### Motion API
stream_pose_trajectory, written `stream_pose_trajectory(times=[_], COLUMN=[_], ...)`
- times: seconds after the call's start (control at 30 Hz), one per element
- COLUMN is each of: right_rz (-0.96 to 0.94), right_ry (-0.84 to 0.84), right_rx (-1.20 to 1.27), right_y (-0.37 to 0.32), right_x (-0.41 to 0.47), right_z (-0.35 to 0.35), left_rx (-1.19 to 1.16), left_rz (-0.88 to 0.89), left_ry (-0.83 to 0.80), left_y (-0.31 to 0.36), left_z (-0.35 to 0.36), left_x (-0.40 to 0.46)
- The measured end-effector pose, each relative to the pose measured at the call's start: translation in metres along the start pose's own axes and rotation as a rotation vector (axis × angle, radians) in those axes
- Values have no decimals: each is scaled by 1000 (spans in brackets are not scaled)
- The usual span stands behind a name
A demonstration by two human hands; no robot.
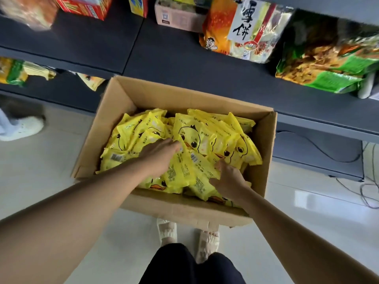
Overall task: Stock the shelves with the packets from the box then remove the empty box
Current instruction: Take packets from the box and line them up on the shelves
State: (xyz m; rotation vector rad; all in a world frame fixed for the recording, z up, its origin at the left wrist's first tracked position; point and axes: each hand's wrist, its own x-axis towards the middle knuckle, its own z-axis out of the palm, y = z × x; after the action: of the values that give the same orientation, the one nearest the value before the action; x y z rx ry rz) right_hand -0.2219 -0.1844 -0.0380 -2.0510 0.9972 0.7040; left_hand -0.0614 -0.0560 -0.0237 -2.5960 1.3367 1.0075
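Two bare hands reach down into the open cardboard box (264, 140) on the floor, which is still heaped with yellow duck-print packets (196, 138). The left hand (158, 155) lies over the near-left pile, its fingers buried among packets, so I cannot tell whether they grip. The right hand (227, 179) has its fingers curled round the edge of a tilted packet (180, 171). Best to gather a neat, flat stack rather than loose singles, then lift clear of the box wall. Beyond, the dark shelf (180, 58) offers bare space left of the orange snack bag (231, 27).

Both hands (160, 154) in box (131, 95) — packets (205, 136).
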Motion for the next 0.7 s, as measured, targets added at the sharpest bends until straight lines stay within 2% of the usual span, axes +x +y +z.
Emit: stream_pose_trajectory(times=[0.17, 0.27, 0.47, 0.57, 0.7], right_rz=[37, 45, 45, -51, -232], right_ry=[66, 118, 44, 55, 318], right_rx=[-49, -139, -93, -21, -60], right_y=[5, 4, -11, -19, -21], right_x=[33, 45, 45, 34, 19], right_z=[33, 42, 35, 24, -4], left_rx=[297, 385, 593, 610, 437], left_rz=[195, 258, 351, 373, 315], left_ry=[-95, -95, -59, -9, 111], left_y=[4, -4, -11, -17, -35], left_z=[16, 22, 3, -11, -30], left_x=[46, 59, 53, 40, 24])
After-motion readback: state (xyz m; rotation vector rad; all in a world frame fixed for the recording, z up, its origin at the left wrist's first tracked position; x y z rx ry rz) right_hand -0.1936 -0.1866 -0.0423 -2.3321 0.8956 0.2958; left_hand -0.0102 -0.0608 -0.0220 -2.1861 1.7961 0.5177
